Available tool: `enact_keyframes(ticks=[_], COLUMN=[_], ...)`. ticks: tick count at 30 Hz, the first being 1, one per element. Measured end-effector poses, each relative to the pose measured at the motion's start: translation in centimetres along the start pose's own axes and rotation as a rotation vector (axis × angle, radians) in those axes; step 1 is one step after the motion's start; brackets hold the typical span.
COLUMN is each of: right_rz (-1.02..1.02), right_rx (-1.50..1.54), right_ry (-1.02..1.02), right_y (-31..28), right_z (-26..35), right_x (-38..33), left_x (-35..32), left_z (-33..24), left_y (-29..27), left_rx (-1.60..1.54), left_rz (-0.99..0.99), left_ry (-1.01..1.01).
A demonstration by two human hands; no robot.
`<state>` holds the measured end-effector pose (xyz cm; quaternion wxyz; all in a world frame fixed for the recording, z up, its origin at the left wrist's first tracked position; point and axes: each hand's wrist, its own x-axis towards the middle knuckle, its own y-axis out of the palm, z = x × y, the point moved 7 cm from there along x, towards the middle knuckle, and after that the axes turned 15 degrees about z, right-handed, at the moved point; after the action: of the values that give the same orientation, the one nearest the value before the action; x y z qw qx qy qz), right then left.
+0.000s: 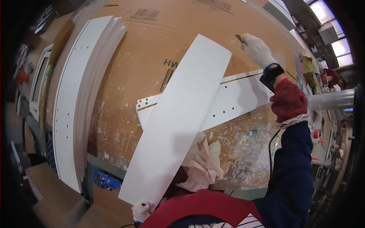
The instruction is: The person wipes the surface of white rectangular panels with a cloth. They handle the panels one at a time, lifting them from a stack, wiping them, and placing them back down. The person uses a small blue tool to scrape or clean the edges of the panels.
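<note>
A long plain white panel (178, 114) slants over the worktable, its near end at my body. My left hand (141, 211), in a pale work glove, is closed at that panel's near corner; part of the hand is hidden. Under it, crossing at an angle, lies another white panel (232, 100) with small drilled holes and a groove along one edge. To the right of the plain panel's far end, my right hand (259, 50) in a white knit glove is closed around a small, thin, brownish flat blade (239, 38), held above the cardboard; its handle is hidden.
Cardboard (140, 49) covers the table, with white flecks at lower right. Crumpled pale paper (203, 163) lies by the table's near edge. A stack of white drilled boards (76, 98) stands at left, beside a long-handled brush or broom (51, 72). A metal pipe (330, 99) is at right.
</note>
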<state>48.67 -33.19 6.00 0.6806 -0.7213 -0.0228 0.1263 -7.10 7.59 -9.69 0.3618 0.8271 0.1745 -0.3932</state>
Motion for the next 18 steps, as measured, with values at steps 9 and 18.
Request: enact_keyframes(ticks=[9, 18], right_rz=[0.097, 0.148], right_rx=[0.029, -0.05], right_ry=[-0.244, -0.808], right_y=[2.3, 4.7], right_z=[8.6, 28.1], right_x=[-4.9, -23.9], left_x=[3.0, 2.9], left_z=[-2.8, -3.4], left_y=[11.4, 13.5], left_rx=[-0.139, -0.166], left_rz=[0.529, 0.749], left_ry=[0.077, 0.251])
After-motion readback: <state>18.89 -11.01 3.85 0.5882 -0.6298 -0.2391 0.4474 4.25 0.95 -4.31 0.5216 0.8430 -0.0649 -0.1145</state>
